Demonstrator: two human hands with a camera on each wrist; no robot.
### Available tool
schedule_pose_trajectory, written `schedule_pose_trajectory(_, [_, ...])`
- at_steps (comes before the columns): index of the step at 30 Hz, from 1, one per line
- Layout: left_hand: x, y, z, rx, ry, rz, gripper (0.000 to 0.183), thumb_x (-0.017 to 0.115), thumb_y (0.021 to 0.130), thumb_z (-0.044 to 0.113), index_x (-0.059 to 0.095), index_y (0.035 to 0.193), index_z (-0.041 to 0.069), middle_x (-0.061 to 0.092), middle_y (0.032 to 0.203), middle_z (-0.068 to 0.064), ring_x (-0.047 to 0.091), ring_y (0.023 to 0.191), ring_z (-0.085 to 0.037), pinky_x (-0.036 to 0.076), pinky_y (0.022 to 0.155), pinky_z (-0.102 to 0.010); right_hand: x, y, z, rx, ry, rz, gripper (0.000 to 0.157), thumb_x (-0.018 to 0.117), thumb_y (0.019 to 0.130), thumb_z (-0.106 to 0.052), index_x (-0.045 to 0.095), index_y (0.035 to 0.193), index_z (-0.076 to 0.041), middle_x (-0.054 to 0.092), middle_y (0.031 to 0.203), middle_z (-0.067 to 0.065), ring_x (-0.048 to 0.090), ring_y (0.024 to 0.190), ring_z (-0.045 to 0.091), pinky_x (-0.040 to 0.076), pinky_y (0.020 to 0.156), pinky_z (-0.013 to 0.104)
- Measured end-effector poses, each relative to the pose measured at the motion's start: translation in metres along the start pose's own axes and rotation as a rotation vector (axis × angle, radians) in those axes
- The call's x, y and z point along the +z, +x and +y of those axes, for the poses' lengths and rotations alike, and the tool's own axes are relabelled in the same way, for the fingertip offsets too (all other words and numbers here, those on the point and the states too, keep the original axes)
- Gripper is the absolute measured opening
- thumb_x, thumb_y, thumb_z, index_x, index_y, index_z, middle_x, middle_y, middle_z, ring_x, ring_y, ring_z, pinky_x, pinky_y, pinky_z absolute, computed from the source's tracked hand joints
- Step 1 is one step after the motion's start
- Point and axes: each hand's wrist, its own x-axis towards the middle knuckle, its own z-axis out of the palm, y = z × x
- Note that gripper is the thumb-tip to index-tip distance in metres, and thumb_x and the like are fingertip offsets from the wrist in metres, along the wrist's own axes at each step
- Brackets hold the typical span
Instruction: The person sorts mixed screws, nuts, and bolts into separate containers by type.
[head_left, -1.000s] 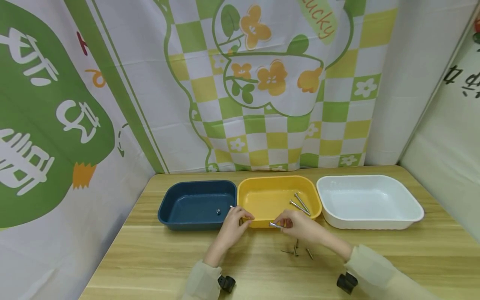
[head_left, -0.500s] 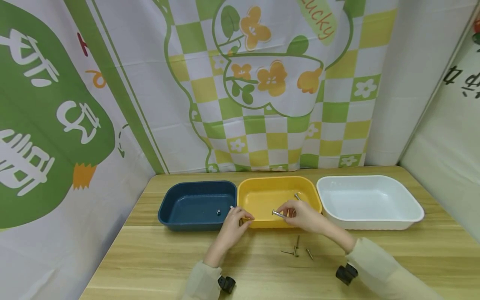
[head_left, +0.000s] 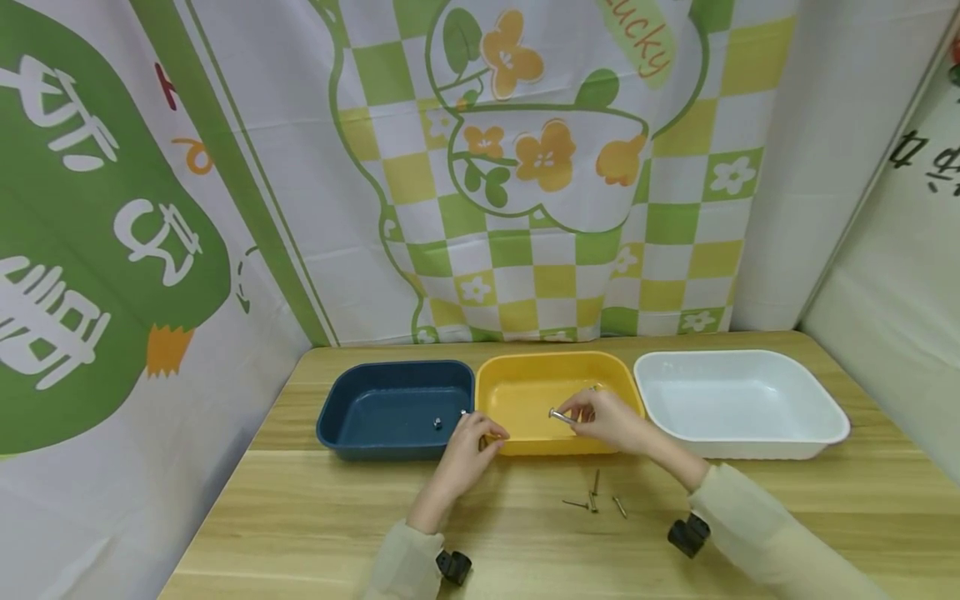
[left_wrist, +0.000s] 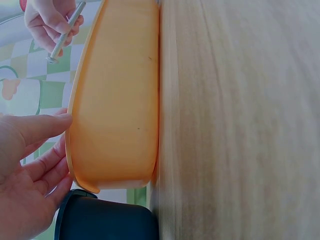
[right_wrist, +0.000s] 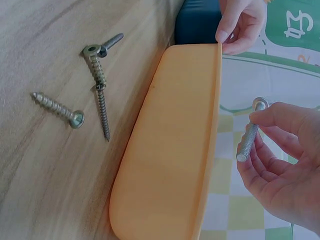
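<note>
Over the yellow tray (head_left: 555, 447), my right hand (head_left: 611, 419) pinches a silver bolt (right_wrist: 248, 132) between thumb and fingers. The bolt's head points left in the head view, and its threaded end shows in the right wrist view. My left hand (head_left: 463, 457) pinches the tray's rim at its near left corner, thumb on the outside (left_wrist: 47, 126). Bolts lying inside the tray are mostly hidden behind my right hand. Several screws (right_wrist: 52, 107) lie in a loose group on the wooden table, in front of the tray.
A dark blue tray (head_left: 375, 452) stands left of the yellow one, with a small nut (head_left: 438, 423) inside and another small metal piece partly behind my left hand. To the right is a white tray (head_left: 738, 448). A patterned curtain (head_left: 540, 275) hangs behind the table.
My right hand has moved forward and up with the bolt, from the yellow tray's front edge to over its inside, covering the bolts there. My left hand has stayed at the rim.
</note>
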Motion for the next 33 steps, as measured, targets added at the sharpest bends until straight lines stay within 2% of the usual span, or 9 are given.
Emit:
schedule_pose_trajectory(16, [0.0,0.001,-0.001,0.009,-0.004,0.003,0.007,0.062,0.082,0.01,0.065,0.088,0.012,0.054,0.086,0.002,0.048,0.088,-0.017,0.016,0.105,-0.046,-0.005,0.01,0.01,0.073,0.02,0.003,0.018,0.061,0.076,0.004,0.064,0.094,0.004,0.056,0.072,0.001,0.048,0.064,0.012,0.041,0.053,0.022])
schedule_pose_trajectory(33, [0.0,0.001,-0.001,0.005,0.003,-0.004,0.007,0.062,0.082,0.01,0.065,0.088,0.012,0.054,0.087,0.002,0.05,0.091,-0.019,0.016,0.105,-0.045,-0.005,0.016,0.019,0.111,0.025,0.0,0.018,0.059,0.077,0.003,0.064,0.095,0.003,0.056,0.071,0.002,0.049,0.063,0.013,0.041,0.052,0.023])
